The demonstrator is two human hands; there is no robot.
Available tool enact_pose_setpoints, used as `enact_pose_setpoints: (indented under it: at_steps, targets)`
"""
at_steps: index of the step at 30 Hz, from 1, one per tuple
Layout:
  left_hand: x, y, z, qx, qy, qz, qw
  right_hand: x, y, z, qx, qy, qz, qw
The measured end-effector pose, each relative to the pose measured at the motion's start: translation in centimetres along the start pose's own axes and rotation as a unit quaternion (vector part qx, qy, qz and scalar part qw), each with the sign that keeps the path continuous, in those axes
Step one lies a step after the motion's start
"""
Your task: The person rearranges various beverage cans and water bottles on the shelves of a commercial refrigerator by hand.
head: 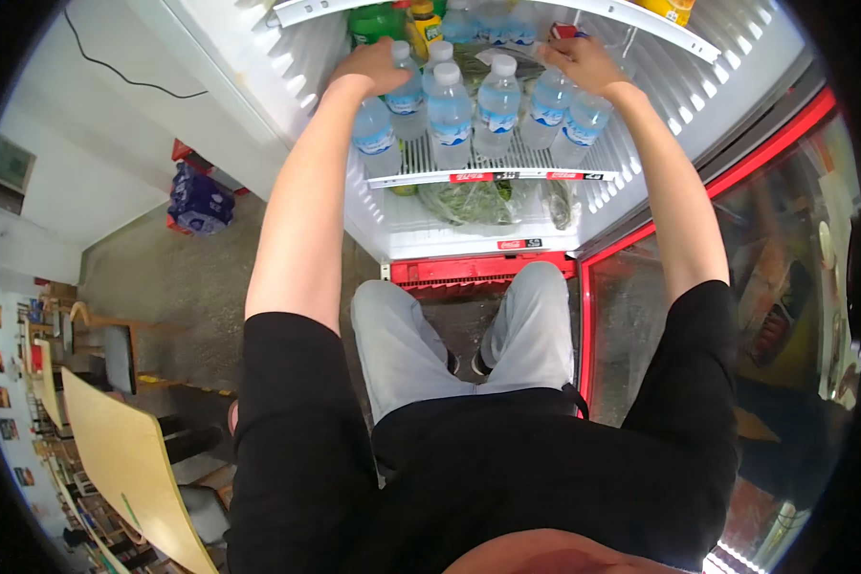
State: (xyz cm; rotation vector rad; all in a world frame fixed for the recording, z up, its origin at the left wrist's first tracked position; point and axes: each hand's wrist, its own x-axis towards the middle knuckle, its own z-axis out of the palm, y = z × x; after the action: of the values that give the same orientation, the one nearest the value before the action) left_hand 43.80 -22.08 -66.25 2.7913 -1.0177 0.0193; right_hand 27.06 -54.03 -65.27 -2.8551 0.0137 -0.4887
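Both my arms reach into an upright drinks fridge. My left hand [374, 68] is at the left group of water bottles, its fingers against the neck of a clear plastic water bottle [406, 104]; a green bottle [374, 25] stands just behind it. My right hand [585, 63] is over the top of another water bottle [547, 107] at the right; whether its fingers grip the cap is hidden. Between the hands, more water bottles stand upright on the wire shelf [491, 173], one of them [499, 107] apart in the middle. Bagged greens lie behind them.
Bagged leafy vegetables [473, 202] lie on the level below. An upper shelf edge [502, 6] crosses above my hands. The red-framed glass door [587, 323] stands open at the right. A purple package [199, 201] is on the floor at the left, and a wooden table [118, 459] at lower left.
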Motion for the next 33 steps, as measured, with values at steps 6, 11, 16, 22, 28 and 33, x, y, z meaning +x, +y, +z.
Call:
enact_pose_setpoints:
  at_steps: [6, 11, 16, 22, 28, 33]
  targets:
    - [-0.2, 0.1, 0.3, -0.013, 0.053, 0.011, 0.998, -0.1, 0.2, 0.5, -0.026, -0.013, 0.014, 0.999]
    - [-0.2, 0.0, 0.0, -0.037, 0.037, -0.009, 0.999, 0.3, 0.9, 1.0, -0.017, -0.008, 0.012, 1.000]
    - [-0.5, 0.1, -0.8, -0.019, 0.026, -0.010, 0.999, 0.2, 0.5, 1.1, -0.078, -0.005, -0.022, 0.997]
    - [-0.3, 1.1, -1.8, 0.006, 0.003, -0.007, 1.000, 0.2, 0.4, 0.5, -0.057, -0.035, -0.021, 0.998]
    - [0.3, 1.4, -2.7, -0.001, -0.002, -0.018, 1.000, -0.5, -1.2, 0.7, -0.051, -0.047, 0.035, 0.997]
    - [1.3, -0.8, -0.7, -0.050, 0.066, 0.057, 0.995, 0.8, 0.7, 1.0, -0.070, -0.037, 0.000, 0.997]
